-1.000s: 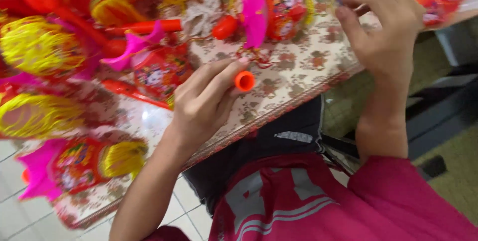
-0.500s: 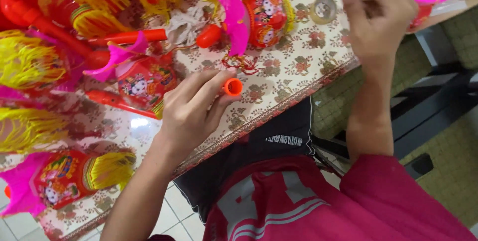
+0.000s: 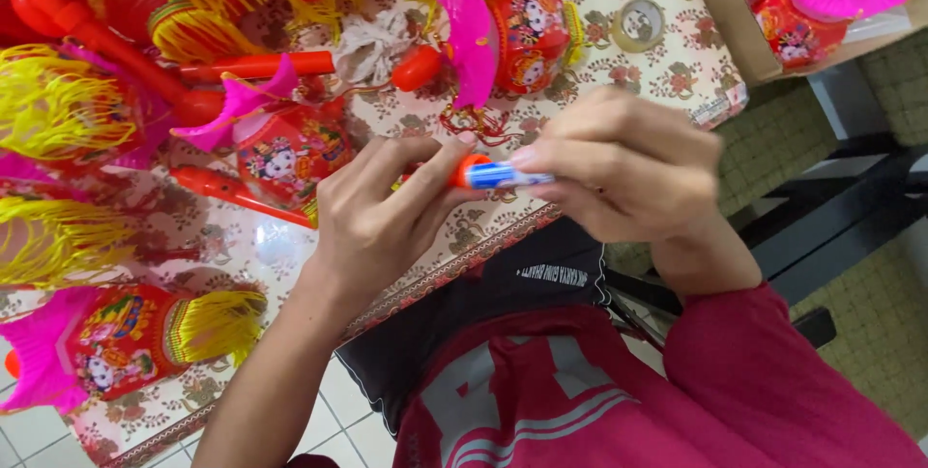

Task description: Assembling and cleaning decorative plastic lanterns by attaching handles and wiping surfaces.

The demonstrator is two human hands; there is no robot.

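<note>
So there's a small blue-and-white battery (image 3: 509, 175) going end-first into an orange handle tube (image 3: 462, 170), held just above the near edge of the worktop (image 3: 667, 72). The left hand (image 3: 372, 221) is closed around the tube with thumb and fingers pinching its open end, probably to keep it steady. The right hand (image 3: 628, 173) pinches the battery's far end with its fingertips, lined up with the tube mouth. Just behind the hands sits a red paper lantern with a pink fin (image 3: 512, 38), another red lantern (image 3: 285, 154) to the left, yellow tassels (image 3: 58, 115) all over, and a tape roll (image 3: 638, 23) further back. A box of lanterns (image 3: 764, 62) sits off to the right.
</note>
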